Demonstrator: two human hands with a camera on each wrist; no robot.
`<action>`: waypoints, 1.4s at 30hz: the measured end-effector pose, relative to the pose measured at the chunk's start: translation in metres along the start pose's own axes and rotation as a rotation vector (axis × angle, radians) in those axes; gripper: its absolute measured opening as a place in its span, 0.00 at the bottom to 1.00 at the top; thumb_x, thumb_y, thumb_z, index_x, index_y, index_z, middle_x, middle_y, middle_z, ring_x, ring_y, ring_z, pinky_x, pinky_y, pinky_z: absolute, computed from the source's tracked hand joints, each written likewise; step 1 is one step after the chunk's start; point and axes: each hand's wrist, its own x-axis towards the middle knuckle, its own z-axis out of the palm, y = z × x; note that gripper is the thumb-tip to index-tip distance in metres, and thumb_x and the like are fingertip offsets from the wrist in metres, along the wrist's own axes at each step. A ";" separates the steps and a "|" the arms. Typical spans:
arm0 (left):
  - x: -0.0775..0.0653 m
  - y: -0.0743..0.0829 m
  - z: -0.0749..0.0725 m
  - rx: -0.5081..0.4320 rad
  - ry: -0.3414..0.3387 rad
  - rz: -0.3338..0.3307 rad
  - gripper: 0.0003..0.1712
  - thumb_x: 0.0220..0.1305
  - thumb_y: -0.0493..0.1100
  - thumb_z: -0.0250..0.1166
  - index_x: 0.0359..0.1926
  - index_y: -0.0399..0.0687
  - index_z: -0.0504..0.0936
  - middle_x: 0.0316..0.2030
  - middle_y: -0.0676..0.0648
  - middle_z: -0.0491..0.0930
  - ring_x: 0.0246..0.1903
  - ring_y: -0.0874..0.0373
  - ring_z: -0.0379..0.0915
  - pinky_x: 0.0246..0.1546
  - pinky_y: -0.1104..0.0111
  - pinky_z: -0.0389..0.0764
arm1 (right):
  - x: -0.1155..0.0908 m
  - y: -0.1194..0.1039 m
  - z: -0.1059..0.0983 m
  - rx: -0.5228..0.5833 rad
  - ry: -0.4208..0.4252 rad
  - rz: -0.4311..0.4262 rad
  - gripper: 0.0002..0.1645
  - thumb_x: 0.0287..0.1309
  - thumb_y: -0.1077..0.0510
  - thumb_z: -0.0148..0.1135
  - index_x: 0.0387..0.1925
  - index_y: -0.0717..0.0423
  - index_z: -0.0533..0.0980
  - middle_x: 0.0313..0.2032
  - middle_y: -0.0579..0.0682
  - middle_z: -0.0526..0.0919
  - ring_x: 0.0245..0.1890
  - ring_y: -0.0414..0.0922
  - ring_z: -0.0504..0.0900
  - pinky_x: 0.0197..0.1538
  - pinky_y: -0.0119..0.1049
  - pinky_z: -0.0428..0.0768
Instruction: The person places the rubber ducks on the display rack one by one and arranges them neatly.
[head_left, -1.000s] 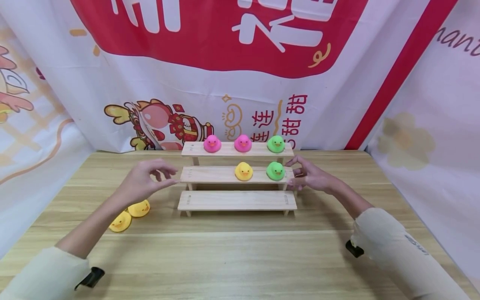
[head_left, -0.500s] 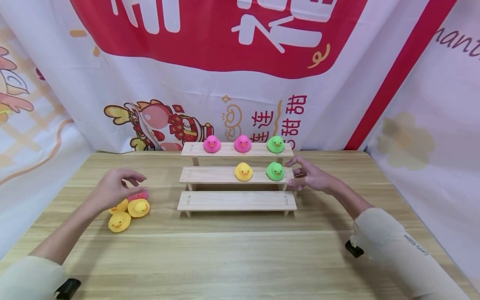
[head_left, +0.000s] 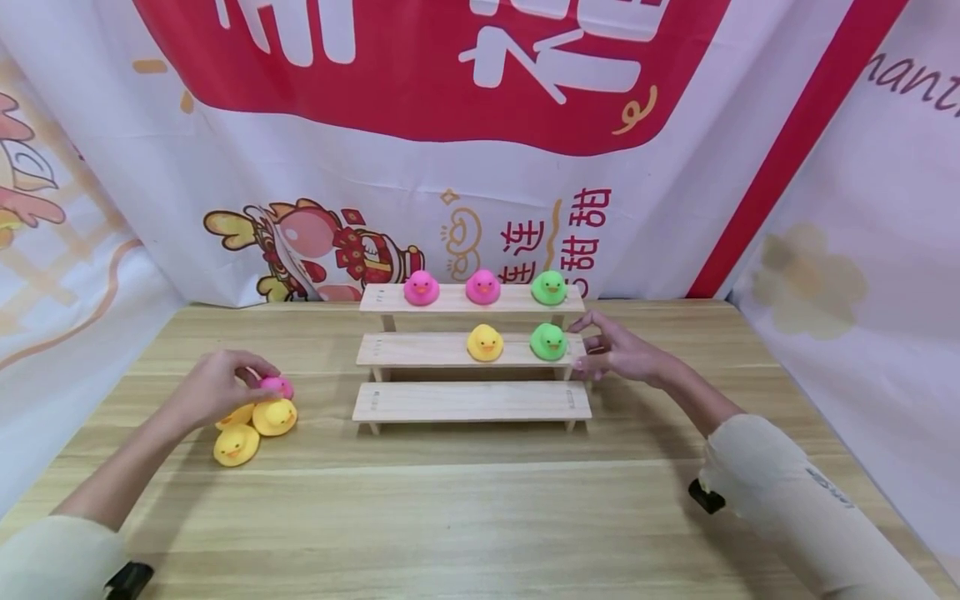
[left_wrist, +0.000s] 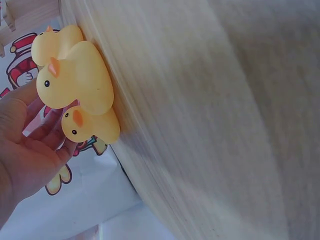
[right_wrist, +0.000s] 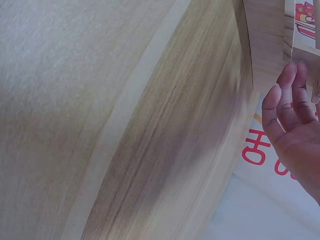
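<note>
In the head view my left hand point(head_left: 213, 385) pinches a pink rubber duck point(head_left: 281, 385) at the back of a small cluster on the table's left. Three yellow rubber ducks point(head_left: 274, 418) lie under and in front of that hand. The left wrist view has a yellow duck point(left_wrist: 82, 80) covering part of the fingers, with the pink one mostly hidden. My right hand point(head_left: 621, 353) holds the right end of the middle tier of a wooden three-step stand point(head_left: 420, 348), its fingertips against the wood in the right wrist view.
Two pink ducks point(head_left: 483, 287) and a green duck point(head_left: 550, 288) sit on the top step. A yellow duck point(head_left: 485, 342) and another green duck point(head_left: 548, 342) occupy the middle step. Behind the table point(head_left: 450, 517) hangs a printed cloth point(head_left: 420, 200).
My left hand has gone from beside the stand leftward and down to the duck cluster, its fingers now at the pink duck. My right hand stays at the stand.
</note>
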 end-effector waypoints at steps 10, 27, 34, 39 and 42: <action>0.002 -0.001 0.003 0.023 0.011 -0.009 0.13 0.56 0.35 0.78 0.41 0.31 0.87 0.33 0.44 0.87 0.32 0.54 0.77 0.27 0.71 0.78 | 0.000 -0.001 -0.001 0.015 -0.007 0.012 0.30 0.64 0.68 0.62 0.62 0.67 0.58 0.48 0.66 0.84 0.34 0.50 0.82 0.39 0.43 0.85; 0.003 0.003 0.004 0.003 0.009 -0.019 0.15 0.57 0.35 0.78 0.42 0.29 0.86 0.32 0.45 0.85 0.32 0.53 0.74 0.26 0.71 0.76 | 0.000 -0.001 -0.001 0.007 -0.002 0.016 0.29 0.64 0.68 0.63 0.61 0.67 0.59 0.53 0.70 0.82 0.38 0.51 0.84 0.39 0.42 0.85; 0.004 0.003 0.005 0.008 0.029 0.009 0.15 0.56 0.34 0.78 0.42 0.30 0.87 0.33 0.43 0.86 0.32 0.53 0.76 0.27 0.71 0.78 | 0.000 -0.002 -0.001 0.005 -0.002 0.014 0.29 0.64 0.68 0.63 0.61 0.67 0.59 0.53 0.70 0.82 0.39 0.51 0.84 0.39 0.43 0.85; 0.003 0.004 0.004 0.006 0.056 0.045 0.15 0.53 0.32 0.79 0.42 0.30 0.87 0.35 0.41 0.86 0.33 0.53 0.78 0.29 0.72 0.80 | 0.000 -0.002 -0.001 0.008 -0.003 0.010 0.31 0.64 0.67 0.64 0.62 0.67 0.59 0.50 0.68 0.83 0.38 0.51 0.84 0.39 0.45 0.86; 0.003 0.007 0.003 -0.001 0.072 0.057 0.17 0.52 0.31 0.79 0.44 0.29 0.87 0.35 0.40 0.86 0.33 0.52 0.79 0.30 0.72 0.81 | -0.001 -0.002 -0.001 0.010 -0.002 0.009 0.32 0.64 0.67 0.64 0.63 0.67 0.58 0.47 0.65 0.83 0.38 0.52 0.84 0.39 0.47 0.86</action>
